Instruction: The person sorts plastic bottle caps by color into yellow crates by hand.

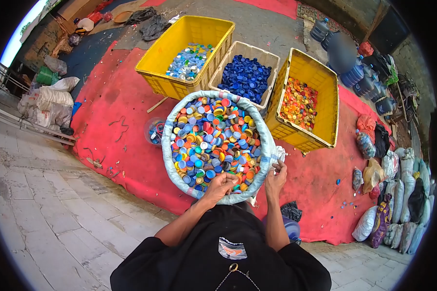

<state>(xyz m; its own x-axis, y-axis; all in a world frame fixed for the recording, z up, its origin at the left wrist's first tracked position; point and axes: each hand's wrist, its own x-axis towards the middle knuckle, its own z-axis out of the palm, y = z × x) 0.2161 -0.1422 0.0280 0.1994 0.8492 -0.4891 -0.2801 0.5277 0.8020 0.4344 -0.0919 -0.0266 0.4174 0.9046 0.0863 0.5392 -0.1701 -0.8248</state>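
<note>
A round sack [169, 162] with a rolled pale-blue rim stands in front of me, filled with mixed plastic bottle caps [213, 140] in blue, orange, yellow, green and white. My left hand [220, 186] rests over the near part of the caps, its fingers drawn together at their surface; what they pinch is too small to make out. Beside the sack's right rim, my right hand [276, 178] is raised with its fingers curled together, close to a bunched white piece of the sack [279, 154]. Whatever lies between those fingers is hidden.
Beyond the sack stand a yellow crate [155, 72] of pale caps, a white crate [274, 63] of dark-blue caps and a yellow crate [329, 82] of orange-red caps. A small clear tub [149, 132] sits at left. Filled sacks [398, 199] line the right side.
</note>
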